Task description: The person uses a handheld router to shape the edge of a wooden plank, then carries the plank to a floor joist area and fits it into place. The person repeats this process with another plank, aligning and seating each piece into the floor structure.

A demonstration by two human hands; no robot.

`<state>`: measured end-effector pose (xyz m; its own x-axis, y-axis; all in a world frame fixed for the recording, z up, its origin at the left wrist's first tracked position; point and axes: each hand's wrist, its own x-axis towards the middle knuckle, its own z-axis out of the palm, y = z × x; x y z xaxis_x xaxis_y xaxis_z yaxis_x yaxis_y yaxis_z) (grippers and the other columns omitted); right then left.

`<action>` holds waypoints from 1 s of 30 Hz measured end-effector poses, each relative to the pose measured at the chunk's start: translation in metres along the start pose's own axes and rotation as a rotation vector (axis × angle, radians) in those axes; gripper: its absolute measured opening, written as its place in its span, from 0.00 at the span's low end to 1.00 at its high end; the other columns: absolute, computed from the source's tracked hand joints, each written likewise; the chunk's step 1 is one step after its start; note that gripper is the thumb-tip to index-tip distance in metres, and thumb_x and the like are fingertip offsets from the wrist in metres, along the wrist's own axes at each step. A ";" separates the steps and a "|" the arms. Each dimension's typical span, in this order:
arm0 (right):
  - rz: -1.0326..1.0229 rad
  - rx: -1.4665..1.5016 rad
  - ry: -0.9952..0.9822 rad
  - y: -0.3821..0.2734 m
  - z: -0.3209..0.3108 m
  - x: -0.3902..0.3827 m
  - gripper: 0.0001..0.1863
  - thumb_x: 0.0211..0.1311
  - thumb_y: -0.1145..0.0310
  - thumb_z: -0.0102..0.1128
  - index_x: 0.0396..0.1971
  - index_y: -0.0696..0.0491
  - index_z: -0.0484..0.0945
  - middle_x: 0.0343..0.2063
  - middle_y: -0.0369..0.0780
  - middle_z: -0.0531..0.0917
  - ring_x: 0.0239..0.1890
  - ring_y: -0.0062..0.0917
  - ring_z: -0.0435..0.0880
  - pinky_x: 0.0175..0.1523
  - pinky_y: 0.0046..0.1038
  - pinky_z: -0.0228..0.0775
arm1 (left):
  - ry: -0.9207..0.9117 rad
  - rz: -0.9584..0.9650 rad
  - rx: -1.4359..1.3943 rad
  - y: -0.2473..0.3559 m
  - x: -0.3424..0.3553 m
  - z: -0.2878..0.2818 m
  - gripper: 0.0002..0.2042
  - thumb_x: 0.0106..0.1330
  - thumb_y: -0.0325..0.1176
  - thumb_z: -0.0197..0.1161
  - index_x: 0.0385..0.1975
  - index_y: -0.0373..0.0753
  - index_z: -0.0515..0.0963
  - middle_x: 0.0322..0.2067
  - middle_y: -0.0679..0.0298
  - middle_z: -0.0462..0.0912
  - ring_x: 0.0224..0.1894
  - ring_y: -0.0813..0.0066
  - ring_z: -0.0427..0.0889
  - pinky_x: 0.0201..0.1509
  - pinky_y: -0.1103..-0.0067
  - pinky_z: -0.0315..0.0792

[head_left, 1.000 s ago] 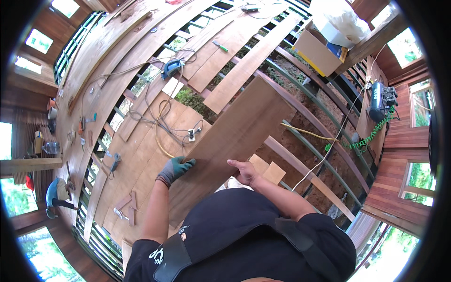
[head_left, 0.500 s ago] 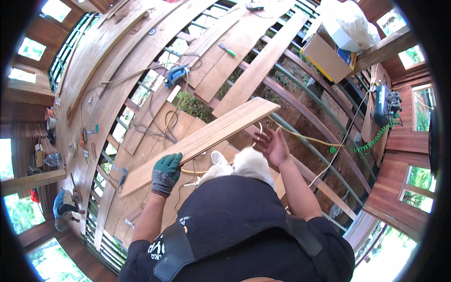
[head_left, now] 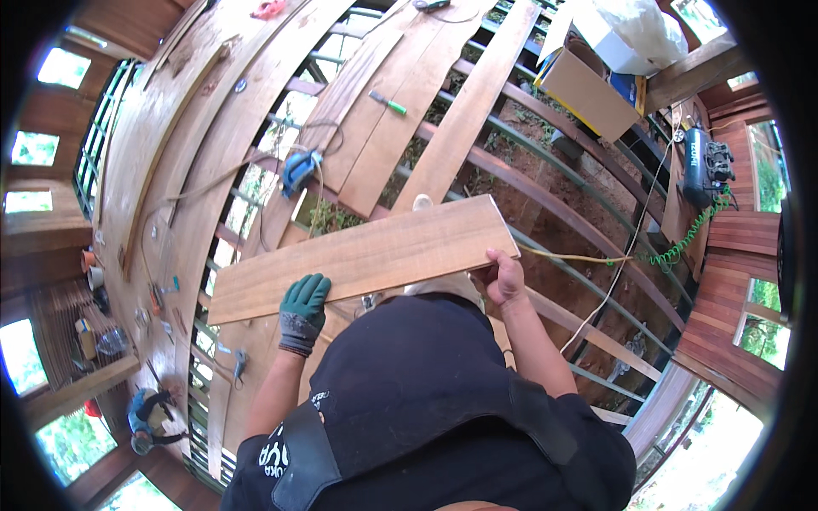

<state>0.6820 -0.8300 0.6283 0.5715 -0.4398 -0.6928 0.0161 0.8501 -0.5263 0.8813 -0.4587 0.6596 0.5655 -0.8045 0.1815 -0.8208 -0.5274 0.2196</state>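
- Wooden plank (head_left: 366, 255) now shows its broad, pale brown face and runs nearly left to right; half a second ago it slanted more steeply, tipped so that a narrower strip showed.
- Right hand (head_left: 506, 278), bare, is now on the plank; in that previous frame it was open and off it.
- Tangled cord on the floor, in plain sight then, is now mostly covered by the plank.
- Held up in front of the body, the plank reaches well past the left hand (head_left: 304, 313) on the left, and ends just beyond the right hand on the right.
- Gloved in green and grey, the left hand is closed on the near edge, its fingers lying over the upper face.
- Right thumb presses on top by the near right corner, with the fingers curled under; the two hands are well apart.
- Far beyond the plank are a blue corded power tool (head_left: 298, 170) and a green-handled tool (head_left: 388, 103); joists (head_left: 545, 183) and a yellow hose (head_left: 571, 255) extend to the right.
- Hidden: the plank's underside, the left thumb and most of the right fingers.
- Only the tip of what looks like a white shoe (head_left: 423, 202) shows past the far edge.
- Small and bent by the lens, a crouching co-worker (head_left: 152, 419) is hard to make out, near left.
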 end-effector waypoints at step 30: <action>-0.225 0.125 -0.294 -0.374 0.186 0.304 0.24 0.63 0.78 0.57 0.60 0.59 0.71 0.51 0.43 0.81 0.54 0.33 0.81 0.62 0.38 0.75 | 0.429 -1.124 -2.366 -0.076 0.598 0.141 0.20 0.62 0.30 0.59 0.56 0.40 0.77 0.55 0.57 0.82 0.57 0.58 0.82 0.58 0.58 0.79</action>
<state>1.0018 -1.2274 0.7059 0.7525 -0.5333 -0.3864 0.2573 0.7782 -0.5729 1.2703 -0.9379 0.6162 0.6807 -0.4192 -0.6007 0.6877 0.6481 0.3271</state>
